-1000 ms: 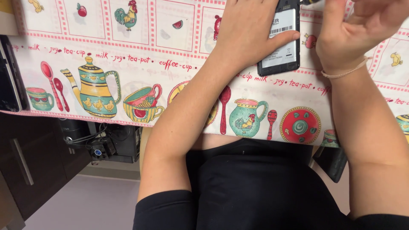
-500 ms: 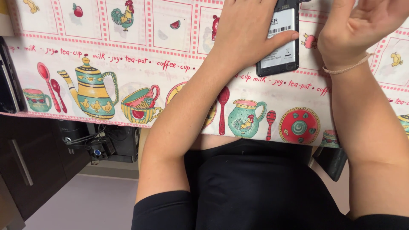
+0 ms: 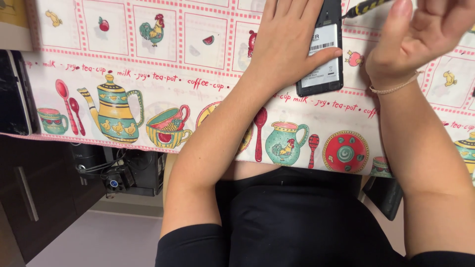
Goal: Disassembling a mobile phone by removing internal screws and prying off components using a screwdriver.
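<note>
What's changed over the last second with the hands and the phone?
Little has changed. The right hand has shifted slightly, fingers raised over the yellow-and-black tool near the top edge; whether it grips it can't be told. The view slid a touch. The left hand still lies flat, its thumb pinning the black phone back-side up on the patterned tablecloth.
</note>
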